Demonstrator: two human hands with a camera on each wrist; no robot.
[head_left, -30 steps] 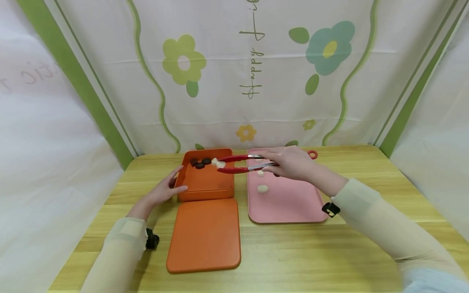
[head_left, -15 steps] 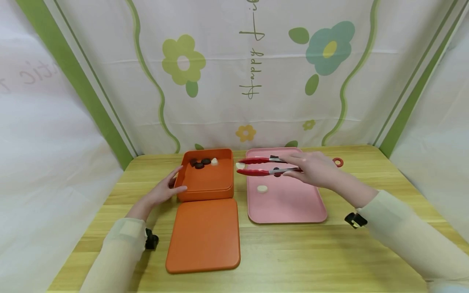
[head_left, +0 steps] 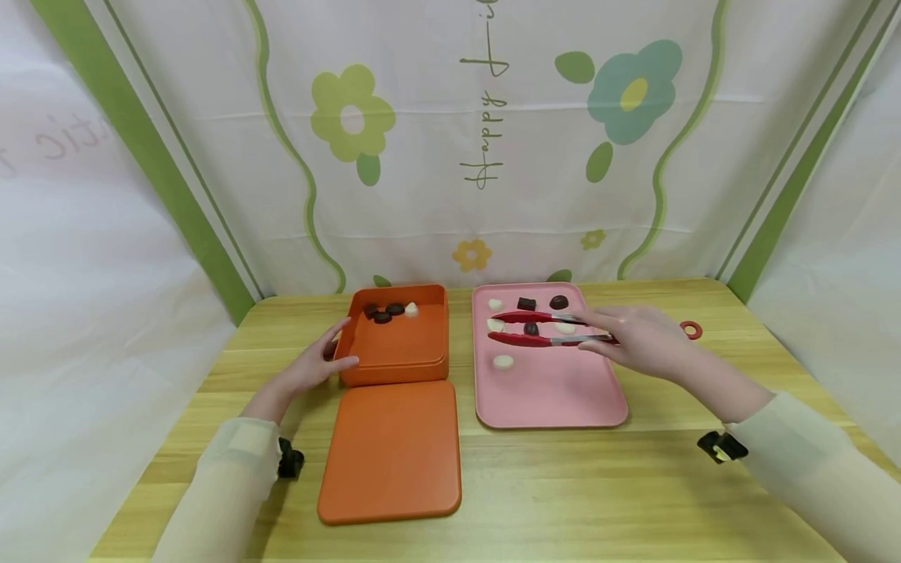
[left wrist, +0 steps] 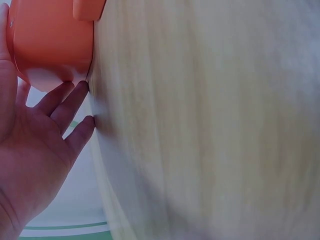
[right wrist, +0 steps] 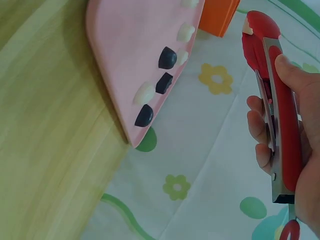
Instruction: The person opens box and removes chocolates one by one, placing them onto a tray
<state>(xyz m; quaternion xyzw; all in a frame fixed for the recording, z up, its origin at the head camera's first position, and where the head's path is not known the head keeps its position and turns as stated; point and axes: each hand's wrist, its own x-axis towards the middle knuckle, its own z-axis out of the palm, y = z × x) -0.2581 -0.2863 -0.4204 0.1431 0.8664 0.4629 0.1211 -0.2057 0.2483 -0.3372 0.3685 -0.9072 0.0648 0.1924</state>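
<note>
My right hand (head_left: 646,338) grips red-and-steel tongs (head_left: 540,341) over the back half of a pink tray (head_left: 549,395). Between the tong tips sits a white chocolate piece (right wrist: 247,27), best seen in the right wrist view. Dark chocolates (head_left: 559,302) and white ones (head_left: 503,362) lie on the tray around and under the tongs. My left hand (head_left: 306,369) holds the left wall of an orange box (head_left: 401,349), thumb and forefinger over its rim, other fingers outside. Several dark chocolates (head_left: 383,317) and a white one (head_left: 411,310) are gathered in the back of the box.
An orange lid (head_left: 390,453) lies flat in front of the box. Box and tray stand side by side on the wooden table (head_left: 563,485), a narrow gap between them. A printed fabric backdrop (head_left: 422,195) rises behind the table's back edge.
My right hand has carried the tongs, with the white chocolate in their tips, rightward from above the box to above the tray. My left hand has stayed at the box.
</note>
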